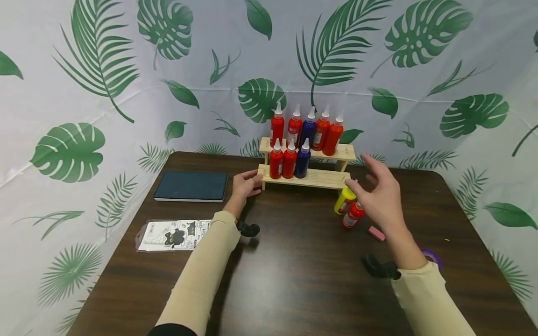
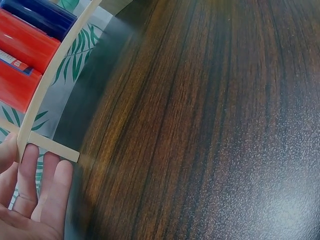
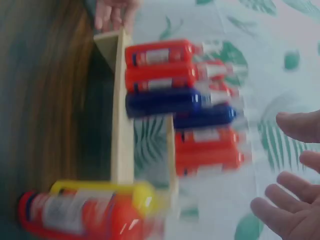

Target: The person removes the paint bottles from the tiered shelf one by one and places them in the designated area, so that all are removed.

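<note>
A two-tier wooden rack stands near the table's back edge. My left hand grips the left end of its lower shelf, thumb above and fingers below in the left wrist view. Two red bottles and a blue bottle with white nozzles stand on that shelf's left part. Several red bottles and a blue bottle line the upper shelf. My right hand is raised with fingers spread, holding nothing. Beside it, a yellow bottle and a red bottle stand at the rack's right front.
A dark blue notebook lies at the back left, with a cat-print packet in front of it. A pink block and a purple ring lie near my right forearm. A leaf-print cloth hangs behind the table.
</note>
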A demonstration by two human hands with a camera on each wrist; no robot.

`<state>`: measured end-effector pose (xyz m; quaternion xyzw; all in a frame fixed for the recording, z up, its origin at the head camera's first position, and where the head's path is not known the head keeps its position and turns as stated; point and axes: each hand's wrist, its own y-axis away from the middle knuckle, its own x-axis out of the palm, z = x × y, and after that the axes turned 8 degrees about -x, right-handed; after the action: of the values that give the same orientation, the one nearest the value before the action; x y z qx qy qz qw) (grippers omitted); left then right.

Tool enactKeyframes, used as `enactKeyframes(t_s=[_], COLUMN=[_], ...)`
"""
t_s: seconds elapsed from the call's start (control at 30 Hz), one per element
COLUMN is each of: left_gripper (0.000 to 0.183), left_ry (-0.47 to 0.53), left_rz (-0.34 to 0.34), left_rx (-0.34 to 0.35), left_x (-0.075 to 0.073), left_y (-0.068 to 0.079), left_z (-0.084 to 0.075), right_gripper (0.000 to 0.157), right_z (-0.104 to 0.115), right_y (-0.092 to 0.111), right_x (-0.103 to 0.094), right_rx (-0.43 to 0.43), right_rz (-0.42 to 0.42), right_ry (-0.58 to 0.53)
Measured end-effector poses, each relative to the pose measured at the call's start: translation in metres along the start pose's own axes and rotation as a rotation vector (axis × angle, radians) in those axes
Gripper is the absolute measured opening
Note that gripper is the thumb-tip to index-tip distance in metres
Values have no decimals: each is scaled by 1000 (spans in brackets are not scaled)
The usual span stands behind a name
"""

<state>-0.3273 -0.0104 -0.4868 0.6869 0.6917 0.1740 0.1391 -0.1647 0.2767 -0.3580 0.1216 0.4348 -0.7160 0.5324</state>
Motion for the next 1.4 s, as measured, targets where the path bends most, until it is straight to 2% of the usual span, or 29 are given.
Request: enactKeyframes(t_s=[0.17,0.27,0.43,0.57,0.67,0.93,1.23,1.4], left_gripper=[36,36,35,35,35,35,35,35], left_ry=[-6,-3,0,-1,-2,-13,-24,-29], left_rz=[-4,-3,-9,-10,-10,-16,-26,-31], left_rx=[8,9,16,23,23,7,6,12], left_x=[-2,-2,2,5,4,1,1,2], left_y=[0,-1,0,0,1,-2,-5,-4], left_z=[1,1,1,2,1,0,1,1], right_gripper=[67,65,56,55,56,63,56,54], right_z=[11,8,-8,-20,-24,-27,-30,-28], right_y=[-35,-53,-72,-79,-81,-81,-77,-73], right_x=[39,63,93,106,112,130,140,144], right_rx=[53,98,124,134,144,186,168,179], right_rz=[207,268,198,134,119,168,51,23], right_ry=[-1,-27,-98,-159,-188,-198,-217,-232])
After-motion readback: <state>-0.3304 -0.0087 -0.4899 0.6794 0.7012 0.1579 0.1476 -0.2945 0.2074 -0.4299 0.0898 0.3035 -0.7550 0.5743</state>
